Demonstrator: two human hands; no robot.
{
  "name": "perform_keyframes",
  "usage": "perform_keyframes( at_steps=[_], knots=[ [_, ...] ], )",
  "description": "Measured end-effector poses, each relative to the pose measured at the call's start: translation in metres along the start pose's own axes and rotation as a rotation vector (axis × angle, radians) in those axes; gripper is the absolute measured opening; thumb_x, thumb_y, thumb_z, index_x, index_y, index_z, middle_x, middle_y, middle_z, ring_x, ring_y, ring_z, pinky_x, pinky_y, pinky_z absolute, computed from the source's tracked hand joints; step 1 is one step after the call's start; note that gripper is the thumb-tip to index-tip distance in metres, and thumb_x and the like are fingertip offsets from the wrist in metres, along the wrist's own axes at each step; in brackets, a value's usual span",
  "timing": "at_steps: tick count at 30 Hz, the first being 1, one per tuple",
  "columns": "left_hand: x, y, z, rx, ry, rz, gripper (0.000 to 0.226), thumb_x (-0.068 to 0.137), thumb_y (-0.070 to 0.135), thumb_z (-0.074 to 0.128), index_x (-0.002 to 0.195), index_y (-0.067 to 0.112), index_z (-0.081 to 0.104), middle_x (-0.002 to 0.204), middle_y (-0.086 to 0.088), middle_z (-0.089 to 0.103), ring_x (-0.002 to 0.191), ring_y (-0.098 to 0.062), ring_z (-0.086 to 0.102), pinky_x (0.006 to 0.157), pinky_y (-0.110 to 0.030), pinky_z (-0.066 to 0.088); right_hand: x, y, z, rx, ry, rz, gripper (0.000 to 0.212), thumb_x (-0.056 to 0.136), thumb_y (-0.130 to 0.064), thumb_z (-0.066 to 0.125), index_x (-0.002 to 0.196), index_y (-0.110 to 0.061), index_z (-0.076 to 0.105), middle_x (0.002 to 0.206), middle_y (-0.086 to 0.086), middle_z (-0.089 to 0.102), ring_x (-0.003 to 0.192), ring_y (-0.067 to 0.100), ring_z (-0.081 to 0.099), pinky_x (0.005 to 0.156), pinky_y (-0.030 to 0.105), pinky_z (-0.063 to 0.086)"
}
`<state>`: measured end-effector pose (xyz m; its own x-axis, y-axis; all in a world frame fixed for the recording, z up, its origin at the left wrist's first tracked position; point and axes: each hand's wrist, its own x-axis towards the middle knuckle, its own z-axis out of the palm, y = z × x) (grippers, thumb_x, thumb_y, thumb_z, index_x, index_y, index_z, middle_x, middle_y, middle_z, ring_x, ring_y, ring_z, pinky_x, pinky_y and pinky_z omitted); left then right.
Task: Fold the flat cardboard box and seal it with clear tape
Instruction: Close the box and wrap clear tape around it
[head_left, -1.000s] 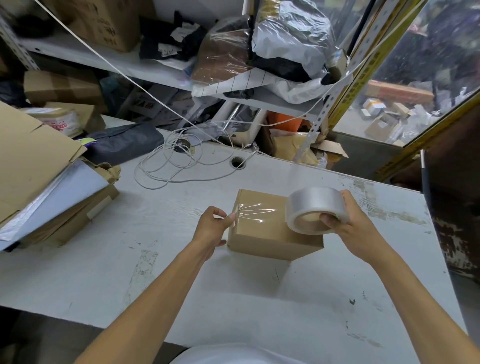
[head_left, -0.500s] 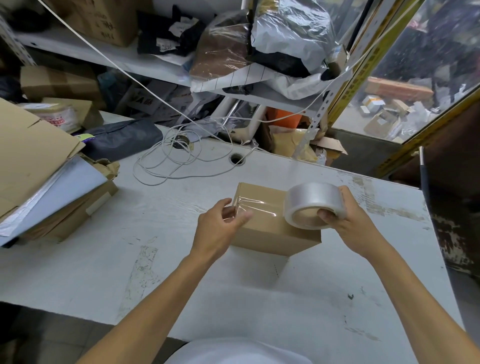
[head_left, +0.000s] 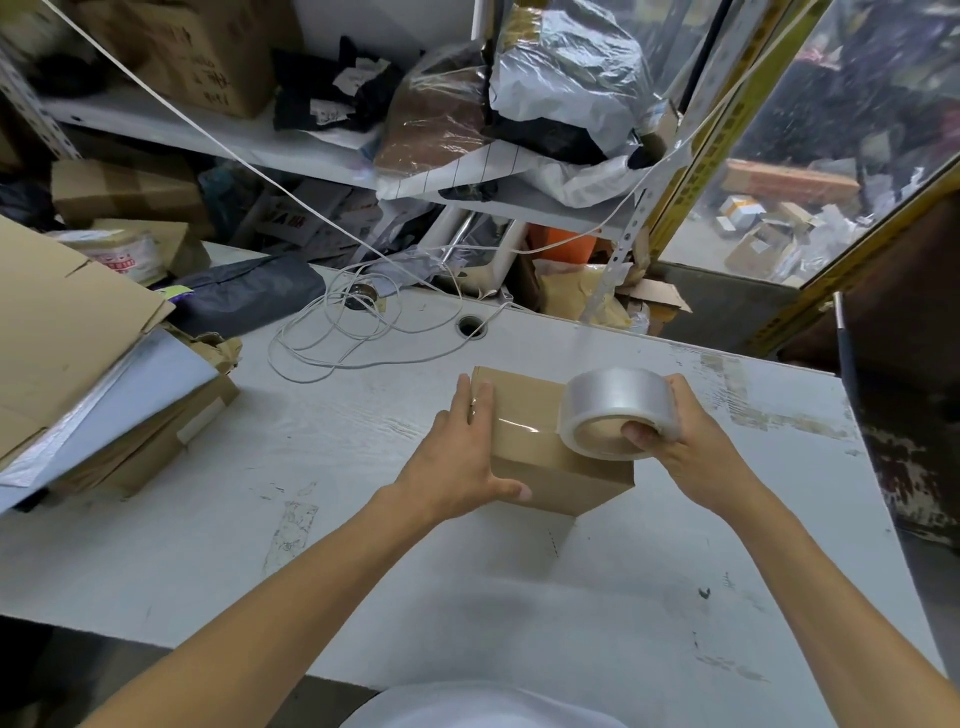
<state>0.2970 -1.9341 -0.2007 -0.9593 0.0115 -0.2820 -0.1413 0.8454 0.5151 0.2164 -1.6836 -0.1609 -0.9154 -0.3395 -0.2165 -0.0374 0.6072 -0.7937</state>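
White table (head_left: 363, 519): left hand (head_left: 457, 467) flat on box (head_left: 524, 447) (folded); right hand (head_left: 691, 447) fingers gripping tape roll (head_left: 618, 410) above it.

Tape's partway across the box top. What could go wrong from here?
1. The right hand holds the tape roll over the cardboard box; if it drifts sideways, the clear strip may run skewed off the seam.
2. The left hand lies flat on the box's left side; if it lifts, the small box could likely slide on the white table.
3. The glossy tape may trap wrinkles or bubbles.
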Motion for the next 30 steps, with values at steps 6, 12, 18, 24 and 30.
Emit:
perform_keyframes(
  at_steps=[6,12,18,24,30],
  knots=[
    [0.000,-0.011,0.007,0.152,0.032,0.071,0.130,0.075,0.057,0.077,0.157,0.017,-0.016,0.164,-0.013,-0.023,0.149,-0.035,0.016,0.114,-0.042,0.035,-0.003,-0.005,0.002,-0.015,-0.013,-0.010,0.056,0.077,-0.052,0.065,0.117,-0.024,0.038,0.106,-0.007,0.054,0.097,0.020,0.058,0.080,0.042,0.053],
    [0.021,0.001,-0.010,0.465,0.118,0.209,0.135,0.068,0.072,0.067,0.155,-0.001,-0.006,0.161,-0.019,-0.028,0.150,-0.034,-0.026,0.125,-0.048,-0.002,-0.005,-0.007,0.001,0.003,-0.015,0.003,0.059,0.076,-0.054,0.065,0.118,-0.021,0.038,0.105,-0.007,0.055,0.096,0.020,0.058,0.079,0.041,0.053],
    [0.035,-0.005,-0.009,0.508,0.001,0.215,0.136,0.069,0.079,0.058,0.155,0.002,-0.015,0.166,-0.016,-0.011,0.153,-0.030,-0.013,0.125,-0.047,-0.001,-0.005,-0.001,0.004,0.007,-0.024,-0.026,0.059,0.080,-0.055,0.067,0.120,-0.022,0.038,0.106,-0.005,0.056,0.096,0.020,0.060,0.076,0.037,0.055],
    [0.043,0.001,-0.012,0.560,0.052,0.289,0.138,0.062,0.085,0.056,0.156,0.000,0.000,0.158,-0.015,0.020,0.148,-0.032,0.015,0.124,-0.047,0.003,-0.005,-0.004,0.002,-0.003,-0.028,-0.028,0.060,0.077,-0.056,0.066,0.118,-0.021,0.039,0.105,-0.004,0.056,0.094,0.017,0.058,0.073,0.036,0.052],
    [0.046,-0.003,-0.009,0.569,0.065,0.306,0.138,0.060,0.089,0.046,0.155,-0.001,0.002,0.147,-0.014,0.031,0.136,-0.032,0.028,0.123,-0.044,0.013,0.000,-0.011,-0.006,-0.074,-0.031,-0.053,0.058,0.075,-0.056,0.069,0.112,-0.021,0.042,0.104,-0.002,0.054,0.092,0.016,0.054,0.067,0.031,0.048]
  ],
)
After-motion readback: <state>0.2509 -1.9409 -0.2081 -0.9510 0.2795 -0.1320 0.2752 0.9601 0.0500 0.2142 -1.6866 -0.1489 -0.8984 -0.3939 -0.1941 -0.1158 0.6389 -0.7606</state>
